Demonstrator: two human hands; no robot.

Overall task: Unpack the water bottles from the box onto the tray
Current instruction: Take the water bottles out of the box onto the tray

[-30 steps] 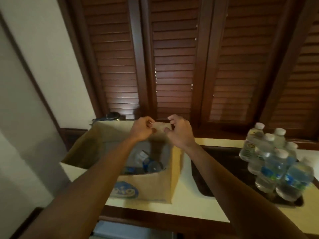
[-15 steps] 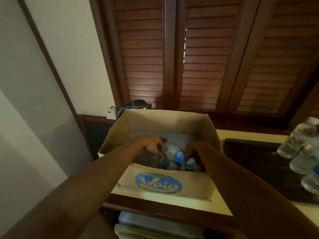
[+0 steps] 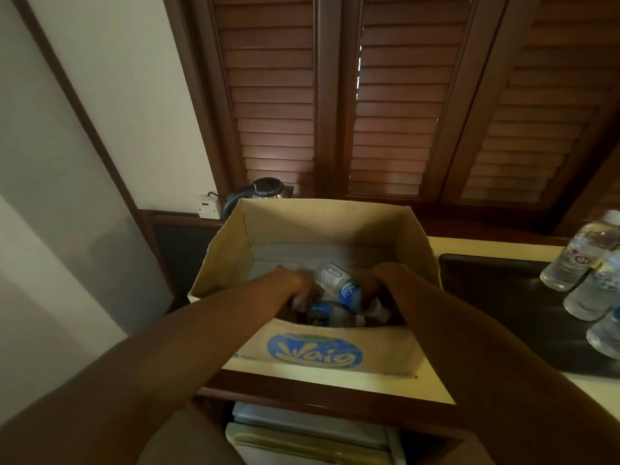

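Note:
An open cardboard box (image 3: pixel 385 349) with a blue "Waig" logo stands on the cream counter in front of me. Both my hands are down inside it. A clear water bottle (image 3: pixel 338 284) with a blue label is tilted up between them, and another bottle (image 3: pixel 330 314) lies below it. My left hand (image 3: pixel 295 286) curls around a pale bottle end at the box's near left. My right hand (image 3: pixel 373 286) closes against the tilted bottle's lower end. The box's front wall hides my fingertips. The dark tray (image 3: pixel 496 297) on the right holds three standing bottles (image 3: pixel 578 258).
A black kettle (image 3: pixel 265 189) and a white wall socket (image 3: pixel 209 206) sit just behind the box's far left corner. Brown louvred shutters (image 3: pixel 385 112) fill the wall behind. A small white fridge (image 3: pixel 302 427) sits under the counter's dark wooden edge.
My hands left the box's far flap and dropped into the box among the bottles. My view swung left, so the tray's bottles slid to the right edge.

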